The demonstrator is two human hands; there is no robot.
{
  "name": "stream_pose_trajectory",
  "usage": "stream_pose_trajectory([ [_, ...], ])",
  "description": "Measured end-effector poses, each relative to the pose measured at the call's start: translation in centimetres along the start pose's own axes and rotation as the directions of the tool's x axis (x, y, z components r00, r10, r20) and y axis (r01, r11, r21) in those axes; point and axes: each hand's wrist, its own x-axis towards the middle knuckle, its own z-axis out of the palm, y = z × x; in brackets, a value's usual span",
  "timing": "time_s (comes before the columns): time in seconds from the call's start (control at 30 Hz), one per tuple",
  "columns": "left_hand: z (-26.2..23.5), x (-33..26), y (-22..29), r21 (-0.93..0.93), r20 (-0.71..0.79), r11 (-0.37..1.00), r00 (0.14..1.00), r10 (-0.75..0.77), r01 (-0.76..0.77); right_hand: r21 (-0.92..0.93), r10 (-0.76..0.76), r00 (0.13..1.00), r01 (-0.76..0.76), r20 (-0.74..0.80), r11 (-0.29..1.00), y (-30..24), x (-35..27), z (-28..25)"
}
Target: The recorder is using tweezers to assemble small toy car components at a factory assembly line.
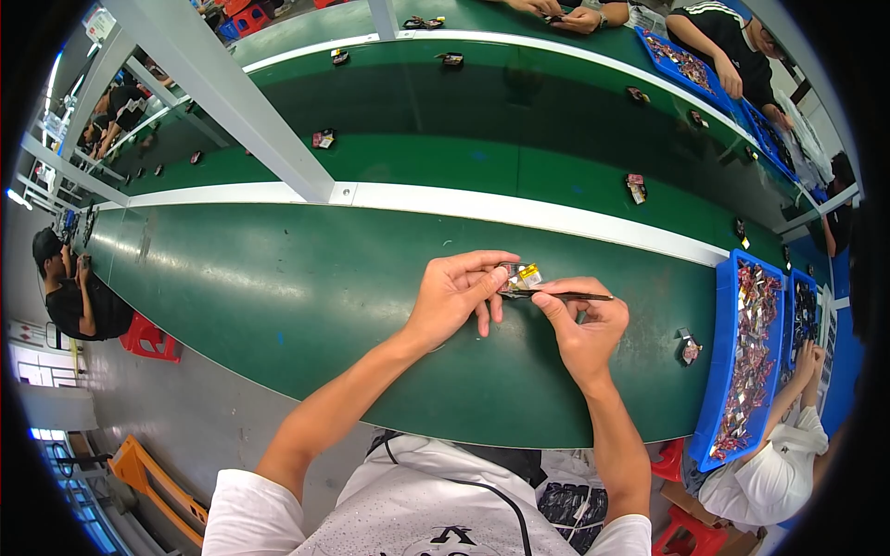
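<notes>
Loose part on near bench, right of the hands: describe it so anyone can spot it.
On the near green bench, find the blue tray at the right, heaped with small parts. Just left of it lies one reddish, silvery part. Unlike the heaped ones or the piece in the left hand, it lies alone.

The bench (278, 269) has a smooth green top, rubber- or plastic-looking, semi-gloss and shiniest toward its left end. Along its far edge, the white rail (482, 206) and grey-white post (222, 102) look like smooth painted metal. At its right edge the blue tray (719, 371) is smooth plastic. The small electronic assembly (528, 275) shows glossy yellow film and a silvery, foil-like face; the tweezer-like tool (593, 296) looks dark and smooth.
</notes>
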Motion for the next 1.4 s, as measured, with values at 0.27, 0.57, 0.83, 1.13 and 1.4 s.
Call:
stream_pose_trajectory([
  [0.27, -0.11, 0.0, -0.39, 0.03, -0.023, 0.999, 0.999, 0.031, -0.03, -0.005, -0.01, 1.0, 0.01, -0.006, 1.0, -0.36, 0.1, 0.2],
  [0.57, -0.03, -0.01, -0.37, 0.005, -0.039, 0.999, 0.999, 0.033, -0.033, -0.019, -0.021, 1.0, 0.021, -0.008, 1.0, -0.37, 0.09, 0.21],
  [0.83, -0.03, -0.03, -0.77, 0.035, -0.059, 0.999, 0.997, 0.041, -0.039, -0.028, 0.002, 1.0, -0.002, 0.023, 1.0, -0.36, 0.0, 0.13],
  [1.13, -0.06, -0.07, -0.65, 0.046, -0.082, 0.998, 0.996, 0.047, -0.043, -0.105, -0.048, 0.998, 0.051, 0.035, 0.993, -0.79, 0.06, 0.21],
  [1.4, -0.13, -0.08, -0.55, 0.074, -0.076, 0.997, 0.996, 0.04, -0.035, -0.122, -0.102, 0.993, 0.108, 0.052, 0.987, -0.92, 0.18, 0.27],
])
